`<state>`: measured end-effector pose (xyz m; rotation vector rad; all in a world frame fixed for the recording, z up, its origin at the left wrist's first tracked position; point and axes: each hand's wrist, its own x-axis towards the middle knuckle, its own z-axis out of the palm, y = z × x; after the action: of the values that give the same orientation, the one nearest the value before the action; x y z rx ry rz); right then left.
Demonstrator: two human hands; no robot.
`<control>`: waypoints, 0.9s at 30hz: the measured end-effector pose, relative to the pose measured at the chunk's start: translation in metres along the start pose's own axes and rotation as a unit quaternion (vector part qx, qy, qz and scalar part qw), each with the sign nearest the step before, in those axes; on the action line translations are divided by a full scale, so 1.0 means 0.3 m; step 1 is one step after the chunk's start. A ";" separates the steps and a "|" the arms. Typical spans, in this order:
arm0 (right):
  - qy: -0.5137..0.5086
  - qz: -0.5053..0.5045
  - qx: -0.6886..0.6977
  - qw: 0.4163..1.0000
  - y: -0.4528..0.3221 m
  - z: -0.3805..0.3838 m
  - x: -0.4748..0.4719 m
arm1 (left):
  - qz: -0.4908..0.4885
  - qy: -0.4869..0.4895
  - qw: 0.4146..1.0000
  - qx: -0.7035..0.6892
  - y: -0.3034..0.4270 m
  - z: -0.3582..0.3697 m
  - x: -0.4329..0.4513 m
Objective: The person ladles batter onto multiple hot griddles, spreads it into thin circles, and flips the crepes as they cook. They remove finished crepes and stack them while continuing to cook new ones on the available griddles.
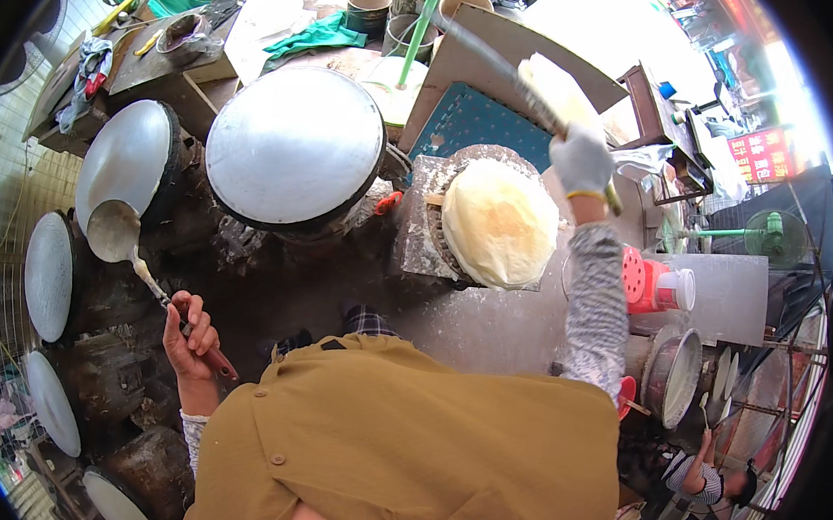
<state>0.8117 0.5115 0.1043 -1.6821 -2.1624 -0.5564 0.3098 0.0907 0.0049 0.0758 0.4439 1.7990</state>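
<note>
My left hand [192, 335] grips the handle of a metal ladle [114, 230], whose bowl is over the lower edge of a pale round griddle [121, 156]. A white glove with a yellow cuff covers my right hand [583, 159], which is shut around a long rod-like tool [499, 66], blurred along its far part. Beyond that hand is a pale, blurred thing [555, 85]; whether the tool touches it I cannot tell. Below and left of the glove, a stack of thin round flatbreads [500, 224] lies on a crusted square stand. A larger round griddle [294, 146] is left of this stack.
Several more round griddles [49, 276] curve down the left side. A blue mat [477, 123] leans behind the flatbreads. At right are a red plastic container [645, 280] and a large metal basin [672, 379]. Another person [698, 479] in a striped top works at the lower right.
</note>
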 end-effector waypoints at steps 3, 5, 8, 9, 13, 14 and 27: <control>-0.011 -0.001 -0.067 0.998 0.010 0.174 -0.273 | -0.014 -0.021 1.000 0.010 -0.023 0.031 0.029; -0.153 0.080 -0.069 0.983 -0.013 0.292 -0.480 | -0.018 -0.022 0.999 0.020 -0.033 0.043 0.041; -0.362 0.219 0.100 0.901 -0.060 0.434 -0.739 | -0.016 -0.005 0.999 0.032 -0.041 0.042 0.048; -0.335 0.216 0.137 0.907 -0.073 0.459 -0.809 | -0.016 -0.001 0.999 0.034 -0.041 0.045 0.046; -0.332 0.276 0.198 0.880 -0.148 0.481 -0.871 | 0.005 0.001 0.999 0.041 -0.059 0.062 0.015; -0.348 0.299 0.211 0.863 -0.193 0.463 -0.829 | 0.013 0.018 0.999 0.045 -0.055 0.076 0.005; -0.800 -0.052 0.522 0.291 -1.231 -0.113 -0.752 | 0.435 0.236 0.866 0.065 -0.201 0.050 -0.726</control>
<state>0.5081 0.2245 -0.0130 -0.7589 -1.8729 3.0629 0.4298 -0.0986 0.0375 -0.0939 0.9959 2.6918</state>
